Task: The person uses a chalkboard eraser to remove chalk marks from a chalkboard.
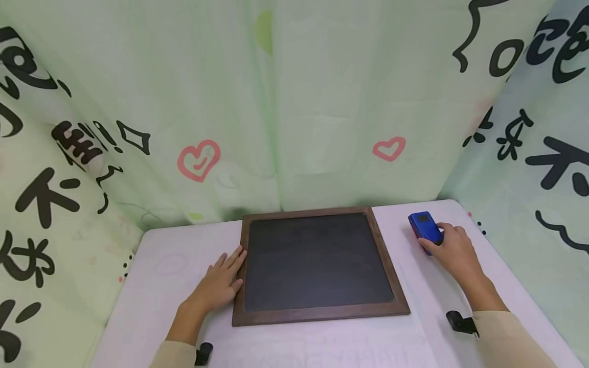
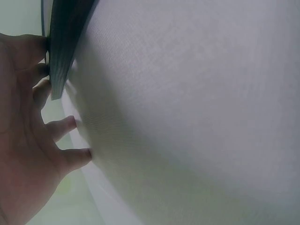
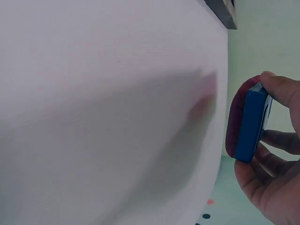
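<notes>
A small blackboard (image 1: pixel 319 263) with a brown wooden frame lies on the table, its dark surface facing up and bare of marks. My left hand (image 1: pixel 220 283) rests at the frame's left side, fingertips on the wooden edge and fingers mostly straight. From the left wrist view, some fingertips meet the frame's edge (image 2: pixel 70 42) while others reach down toward the tabletop. Right of the board, my right hand (image 1: pixel 460 253) grips a blue blackboard eraser (image 1: pixel 424 227) between thumb and fingers. Its dark red felt pad (image 3: pixel 237 119) faces the tabletop in the right wrist view, with a shadow below.
The white table (image 1: pixel 175 255) has rounded far corners. A pale green curtain (image 1: pixel 317 102) with pink hearts and black lettering hangs close behind it and along both sides. Black wrist devices (image 1: pixel 461 323) sit at both sleeve cuffs.
</notes>
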{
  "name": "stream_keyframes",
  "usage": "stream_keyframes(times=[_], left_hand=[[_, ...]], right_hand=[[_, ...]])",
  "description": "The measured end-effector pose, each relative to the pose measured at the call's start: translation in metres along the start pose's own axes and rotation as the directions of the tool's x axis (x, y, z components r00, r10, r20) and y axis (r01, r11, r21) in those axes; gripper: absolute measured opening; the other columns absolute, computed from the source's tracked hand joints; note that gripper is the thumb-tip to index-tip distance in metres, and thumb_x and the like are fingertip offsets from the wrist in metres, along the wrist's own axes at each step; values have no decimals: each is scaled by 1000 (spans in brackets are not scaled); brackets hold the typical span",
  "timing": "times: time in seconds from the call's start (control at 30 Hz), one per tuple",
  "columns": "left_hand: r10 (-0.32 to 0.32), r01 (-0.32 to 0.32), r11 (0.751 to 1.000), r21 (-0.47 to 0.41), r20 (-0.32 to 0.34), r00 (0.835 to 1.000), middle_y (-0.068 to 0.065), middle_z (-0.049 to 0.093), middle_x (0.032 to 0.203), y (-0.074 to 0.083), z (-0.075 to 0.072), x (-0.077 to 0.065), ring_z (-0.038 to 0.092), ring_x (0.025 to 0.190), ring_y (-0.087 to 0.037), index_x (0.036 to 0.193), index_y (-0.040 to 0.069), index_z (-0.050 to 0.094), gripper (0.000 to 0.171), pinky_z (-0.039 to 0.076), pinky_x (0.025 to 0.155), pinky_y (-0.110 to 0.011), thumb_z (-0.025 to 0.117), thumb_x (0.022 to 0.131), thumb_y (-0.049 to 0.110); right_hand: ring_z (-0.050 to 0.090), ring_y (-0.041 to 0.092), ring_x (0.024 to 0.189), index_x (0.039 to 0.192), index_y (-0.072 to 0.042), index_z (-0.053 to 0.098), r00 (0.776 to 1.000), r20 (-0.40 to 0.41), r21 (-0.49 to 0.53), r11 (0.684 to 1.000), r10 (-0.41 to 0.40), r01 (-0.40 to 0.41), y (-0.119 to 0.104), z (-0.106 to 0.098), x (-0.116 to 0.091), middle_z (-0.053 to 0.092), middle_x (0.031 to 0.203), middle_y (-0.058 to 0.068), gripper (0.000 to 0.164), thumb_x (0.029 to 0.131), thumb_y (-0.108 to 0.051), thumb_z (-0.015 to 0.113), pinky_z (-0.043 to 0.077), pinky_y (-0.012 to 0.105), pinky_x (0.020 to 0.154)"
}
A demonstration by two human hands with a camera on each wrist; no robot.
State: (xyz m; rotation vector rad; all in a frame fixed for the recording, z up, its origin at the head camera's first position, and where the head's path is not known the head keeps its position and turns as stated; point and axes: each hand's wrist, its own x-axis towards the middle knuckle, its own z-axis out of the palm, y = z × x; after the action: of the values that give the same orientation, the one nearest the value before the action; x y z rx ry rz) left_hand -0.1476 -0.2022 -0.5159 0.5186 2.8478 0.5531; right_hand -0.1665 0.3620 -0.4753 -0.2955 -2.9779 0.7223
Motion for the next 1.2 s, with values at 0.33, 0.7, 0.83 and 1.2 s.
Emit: stream_keyframes(times=[0.33, 0.7, 0.83, 1.2], left_hand=[[-1, 1, 1000, 7, -7, 1000, -6, 16, 174, -1, 2, 2, 19, 156, -49, 166, 15, 22, 68, 21, 114, -79, 54, 107, 24], [0, -1, 1000, -19, -36, 999, -9, 22, 173, 2, 3, 2, 22, 154, -51, 165, 13, 28, 67, 22, 113, -80, 56, 104, 22], [-3, 3, 1000, -16, -29, 1000, -8, 20, 173, 2, 3, 2, 22, 155, -50, 165, 14, 27, 68, 22, 114, -79, 56, 104, 22], [7, -8, 1000, -8, -70, 997, -13, 26, 171, -2, 1, 2, 25, 152, -53, 163, 9, 31, 66, 25, 114, -77, 56, 106, 30]], right_hand=[[50, 58, 108, 139, 23, 38, 997, 52, -39, 998, 51, -49, 8, 19, 4, 44, 122, 47, 78, 95, -32, 72, 48, 71, 93], [49, 59, 110, 140, 25, 36, 993, 81, -71, 994, 85, -79, 6, 26, 3, 41, 123, 48, 81, 96, -33, 71, 48, 71, 95], [49, 60, 111, 140, 25, 35, 993, 77, -78, 994, 86, -80, 5, 28, 2, 41, 124, 48, 82, 96, -34, 72, 48, 72, 95], [45, 63, 118, 141, 20, 41, 1000, -18, -103, 995, -11, 9, -11, 20, -1, 41, 131, 48, 74, 102, -39, 63, 45, 75, 95]])
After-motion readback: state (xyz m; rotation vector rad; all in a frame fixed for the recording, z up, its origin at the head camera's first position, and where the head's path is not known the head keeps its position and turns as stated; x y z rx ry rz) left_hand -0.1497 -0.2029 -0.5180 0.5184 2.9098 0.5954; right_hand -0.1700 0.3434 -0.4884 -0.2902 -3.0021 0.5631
